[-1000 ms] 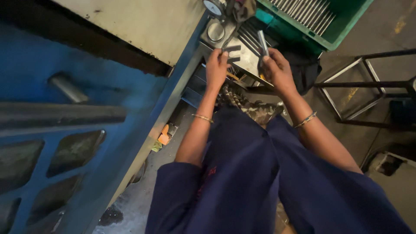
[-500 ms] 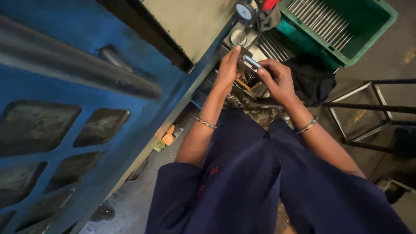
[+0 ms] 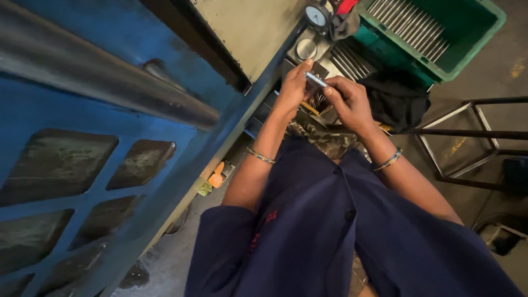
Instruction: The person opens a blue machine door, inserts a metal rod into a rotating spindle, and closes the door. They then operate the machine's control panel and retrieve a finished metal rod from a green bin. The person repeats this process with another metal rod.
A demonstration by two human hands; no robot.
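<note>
Machine: I see a big blue machine frame (image 3: 82, 181) filling the left side, with a grey steel bar (image 3: 110, 82) across it.
Crate: a green crate (image 3: 440, 33) top right, holding rows of metal rods (image 3: 410, 25).
Gauge: a round dial gauge (image 3: 317, 15) beside it.
Cloth: a black cloth (image 3: 396, 99) under the crate.
Stand: a dark metal frame stand (image 3: 478, 135) at my right.
Floor: an orange scrap (image 3: 218, 176) lies below.

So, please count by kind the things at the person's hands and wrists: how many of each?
Small metal pin, held by left hand and right hand: 1
Wrist bangles, left bangle and right bangle: 2
Round dial gauge: 1
Green crate: 1
Total: 5
</note>
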